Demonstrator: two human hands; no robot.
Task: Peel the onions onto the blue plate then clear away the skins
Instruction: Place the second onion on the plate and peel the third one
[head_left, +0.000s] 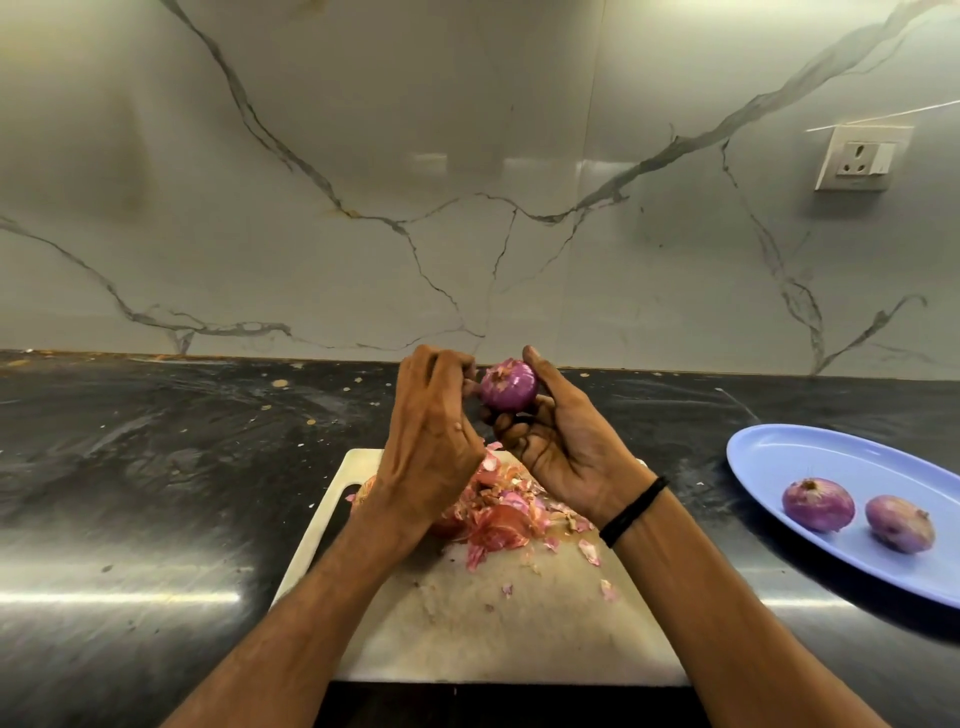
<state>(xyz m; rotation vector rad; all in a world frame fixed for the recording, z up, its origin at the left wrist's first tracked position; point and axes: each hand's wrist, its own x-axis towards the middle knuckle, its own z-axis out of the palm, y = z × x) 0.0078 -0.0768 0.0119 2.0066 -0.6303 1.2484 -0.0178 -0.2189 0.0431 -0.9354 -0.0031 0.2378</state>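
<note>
My right hand (558, 431) cups a purple onion (508, 387) above the far end of the white cutting board (483, 618), thumb over its top and fingers under it. My left hand (434, 431) is beside it with fingers curled, the fingertips pinching at the onion's left side where a bit of skin shows. A heap of pink and orange onion skins (498, 512) lies on the board below my hands. Two peeled purple onions (818, 504) (900, 524) rest on the blue oval plate (779, 452) at the right.
The board lies on a dark glossy countertop (156, 467) with small scraps scattered on it. A marble-patterned wall (415, 208) rises behind, with a white power socket (857, 158) at upper right. The plate runs out of view at the right edge.
</note>
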